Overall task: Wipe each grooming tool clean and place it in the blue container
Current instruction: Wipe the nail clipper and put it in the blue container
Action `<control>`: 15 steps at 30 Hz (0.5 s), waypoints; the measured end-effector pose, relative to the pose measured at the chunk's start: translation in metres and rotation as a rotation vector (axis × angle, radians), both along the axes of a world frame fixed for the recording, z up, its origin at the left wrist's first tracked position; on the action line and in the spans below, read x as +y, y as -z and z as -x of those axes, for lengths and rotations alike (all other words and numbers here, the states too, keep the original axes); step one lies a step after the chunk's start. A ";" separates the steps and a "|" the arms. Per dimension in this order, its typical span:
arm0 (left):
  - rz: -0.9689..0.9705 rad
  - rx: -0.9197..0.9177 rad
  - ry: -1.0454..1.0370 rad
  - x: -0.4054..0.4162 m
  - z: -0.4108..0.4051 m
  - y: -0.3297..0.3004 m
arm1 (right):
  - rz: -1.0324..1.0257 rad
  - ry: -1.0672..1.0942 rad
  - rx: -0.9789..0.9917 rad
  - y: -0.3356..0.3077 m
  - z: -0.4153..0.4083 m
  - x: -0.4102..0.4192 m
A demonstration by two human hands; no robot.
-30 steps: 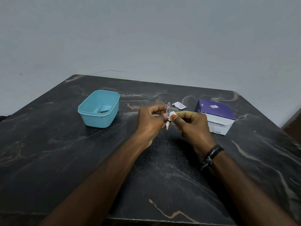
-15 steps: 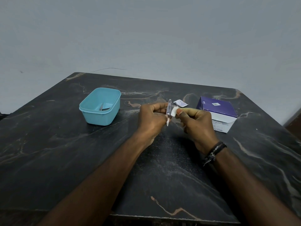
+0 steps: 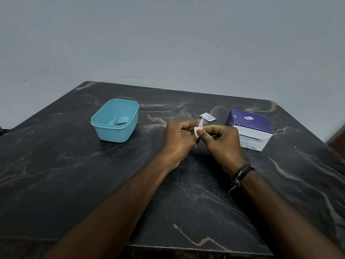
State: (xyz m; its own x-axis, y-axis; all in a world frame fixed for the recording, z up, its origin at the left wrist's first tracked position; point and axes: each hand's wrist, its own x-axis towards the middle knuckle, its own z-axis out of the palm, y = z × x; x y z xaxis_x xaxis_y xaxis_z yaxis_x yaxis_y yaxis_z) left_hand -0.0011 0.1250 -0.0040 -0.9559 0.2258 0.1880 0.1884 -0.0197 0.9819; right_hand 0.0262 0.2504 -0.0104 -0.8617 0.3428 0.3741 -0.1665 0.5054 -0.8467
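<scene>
My left hand [image 3: 179,139] holds a thin metal grooming tool [image 3: 200,124] upright above the middle of the dark marble table [image 3: 74,174]; most of the tool is hidden by my fingers. My right hand [image 3: 222,143] pinches a small white wipe [image 3: 197,130] against the tool's shaft. The blue container [image 3: 115,122] sits to the left of my hands, with small scissors [image 3: 117,122] lying inside it.
A purple and white box of alcohol swabs [image 3: 250,129] stands to the right of my hands. A torn white sachet [image 3: 208,116] lies just behind them. A grey wall rises behind the table's far edge.
The wipe in my right hand has slid along the tool's shaft, and the tool has tilted slightly. The container and box have not moved.
</scene>
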 end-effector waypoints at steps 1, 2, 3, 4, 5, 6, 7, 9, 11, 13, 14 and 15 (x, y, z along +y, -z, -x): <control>0.013 0.001 0.007 0.000 0.000 0.001 | 0.009 0.002 -0.006 -0.001 0.000 0.001; 0.023 0.002 0.018 0.000 -0.001 0.001 | 0.025 0.003 -0.013 -0.002 -0.001 0.001; 0.026 0.004 0.032 0.000 -0.002 0.001 | 0.049 0.004 -0.019 -0.003 -0.002 0.001; 0.024 0.003 0.048 0.000 -0.002 0.000 | 0.085 0.004 -0.019 -0.004 -0.002 0.002; 0.021 -0.001 0.061 0.000 -0.003 -0.001 | 0.124 0.005 -0.014 -0.005 -0.003 0.001; 0.016 -0.009 0.069 0.001 -0.004 -0.002 | 0.157 0.007 -0.005 -0.006 -0.003 0.001; 0.008 -0.019 0.071 0.001 -0.004 -0.002 | 0.182 0.008 0.003 -0.006 -0.002 0.001; -0.007 -0.049 0.067 0.001 -0.003 -0.002 | 0.206 -0.005 0.008 -0.007 -0.003 0.001; -0.012 -0.062 0.058 0.000 -0.001 -0.002 | 0.197 -0.040 -0.012 -0.007 -0.003 0.001; -0.001 -0.061 0.050 -0.001 0.000 -0.002 | 0.193 -0.089 -0.054 -0.006 -0.004 0.001; 0.001 -0.064 0.043 -0.001 0.000 -0.002 | 0.192 -0.111 -0.074 -0.006 -0.004 0.001; -0.002 -0.071 0.038 -0.002 0.000 -0.002 | 0.191 -0.124 -0.092 -0.006 -0.004 0.001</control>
